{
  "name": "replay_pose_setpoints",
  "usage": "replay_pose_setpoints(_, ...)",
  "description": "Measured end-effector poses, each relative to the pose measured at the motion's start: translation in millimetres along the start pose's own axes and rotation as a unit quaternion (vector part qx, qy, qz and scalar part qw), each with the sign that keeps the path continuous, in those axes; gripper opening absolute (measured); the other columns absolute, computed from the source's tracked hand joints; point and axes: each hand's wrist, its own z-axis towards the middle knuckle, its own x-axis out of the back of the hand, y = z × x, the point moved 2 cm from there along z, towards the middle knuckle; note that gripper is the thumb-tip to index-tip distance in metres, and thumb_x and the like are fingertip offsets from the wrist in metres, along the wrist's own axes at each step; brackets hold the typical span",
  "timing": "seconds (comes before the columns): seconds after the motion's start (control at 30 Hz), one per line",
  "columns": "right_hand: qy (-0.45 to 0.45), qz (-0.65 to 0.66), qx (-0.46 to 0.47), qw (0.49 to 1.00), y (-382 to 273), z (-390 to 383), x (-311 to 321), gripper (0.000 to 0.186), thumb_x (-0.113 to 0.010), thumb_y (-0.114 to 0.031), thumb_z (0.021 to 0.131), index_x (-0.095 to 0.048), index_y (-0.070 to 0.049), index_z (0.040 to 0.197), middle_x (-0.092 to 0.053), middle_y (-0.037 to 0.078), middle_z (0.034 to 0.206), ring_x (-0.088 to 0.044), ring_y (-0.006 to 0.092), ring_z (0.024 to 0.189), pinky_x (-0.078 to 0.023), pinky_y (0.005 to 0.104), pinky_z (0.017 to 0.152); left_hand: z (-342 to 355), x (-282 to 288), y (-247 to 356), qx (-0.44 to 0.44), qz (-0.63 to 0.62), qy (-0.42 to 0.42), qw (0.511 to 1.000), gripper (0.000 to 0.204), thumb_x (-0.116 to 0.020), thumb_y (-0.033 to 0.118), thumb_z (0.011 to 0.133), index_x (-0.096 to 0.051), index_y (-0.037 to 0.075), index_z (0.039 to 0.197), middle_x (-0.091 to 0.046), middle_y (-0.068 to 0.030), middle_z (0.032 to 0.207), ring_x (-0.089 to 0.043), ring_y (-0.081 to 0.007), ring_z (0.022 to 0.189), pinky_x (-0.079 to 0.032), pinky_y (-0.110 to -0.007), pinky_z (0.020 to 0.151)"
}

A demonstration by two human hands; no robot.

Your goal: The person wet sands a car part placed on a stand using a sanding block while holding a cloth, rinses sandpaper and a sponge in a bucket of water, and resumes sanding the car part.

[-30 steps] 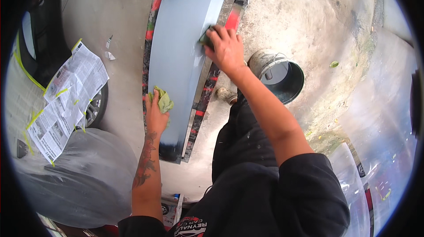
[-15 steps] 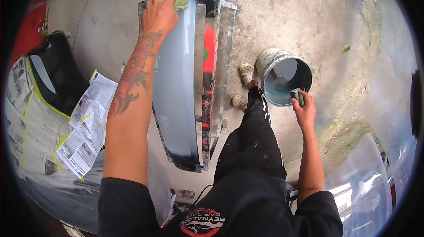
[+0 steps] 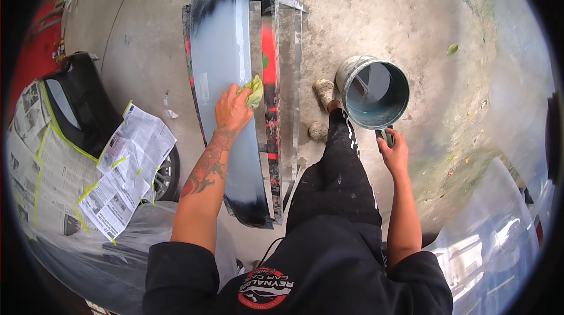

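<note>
My left hand (image 3: 234, 108) is closed on a crumpled yellow-green cloth (image 3: 255, 92), pressed against the right edge of a long, curved panel (image 3: 222, 44). The panel is grey in the middle and blackish at both ends, and it rests on a paint-spattered stand (image 3: 269, 74). In my right hand (image 3: 397, 154), fingers and thumb grip a small dark block with a greenish side (image 3: 386, 134), held just beside the near rim of a bucket (image 3: 356, 109). Water and a pale flat object show inside the bucket.
Newspaper sheets (image 3: 126, 138) edged with yellow-green tape cover a car part at the left, next to a black panel (image 3: 88, 103). Clear plastic sheeting (image 3: 487, 244) hangs at the lower right. My feet in clogs (image 3: 324, 93) stand between stand and bucket.
My left hand has come down the panel toward me with the cloth, from its far end to about the middle. My right hand has shifted slightly left and nearer, away from the bucket's opening.
</note>
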Motion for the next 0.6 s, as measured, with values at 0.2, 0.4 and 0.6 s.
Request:
replay_pose_setpoints(0.2, 0.005, -0.061, 0.026, 0.998, 45.1, -29.0, 15.9, 0.042, -0.08, -0.024, 0.084, -0.067, -0.004, 0.119, -0.067, 0.023, 0.116, -0.065, 0.0408, 0.104, -0.051, 0.0446, 0.09, -115.0, -34.5, -4.3, 0.061, -0.027, -0.015, 0.998, 0.036, -0.073, 0.008, 0.071, -0.07, 0.018, 0.105, -0.056, -0.0079, 0.104, -0.06, -0.0346, 0.092, -0.053, -0.049, 0.078)
replay_pose_setpoints(0.4, -0.006, 0.062, -0.089, 0.994, 122.1, -82.0, 37.6, 0.036, -0.066, -0.024, 0.096, -0.06, -0.002, 0.124, -0.063, 0.006, 0.093, -0.059, 0.0149, 0.084, -0.049, 0.0317, 0.076, -224.7, -69.2, 0.7, 0.135, -0.067, -0.007, 0.989, 0.04, -0.074, 0.011, 0.071, -0.071, 0.018, 0.11, -0.056, -0.0098, 0.108, -0.06, -0.0358, 0.097, -0.052, -0.051, 0.081)
replay_pose_setpoints(0.6, 0.018, 0.092, -0.158, 0.983, 161.3, -136.2, 68.0, 0.028, -0.053, -0.032, 0.1, -0.056, -0.01, 0.117, -0.055, 0.002, 0.09, -0.052, 0.0137, 0.075, -0.043, 0.0299, 0.061, -318.2, -90.6, 18.2, 0.242, -0.087, -0.122, 0.959, 0.043, -0.072, 0.011, 0.075, -0.07, 0.018, 0.117, -0.055, -0.0113, 0.113, -0.06, -0.0378, 0.104, -0.053, -0.051, 0.085)
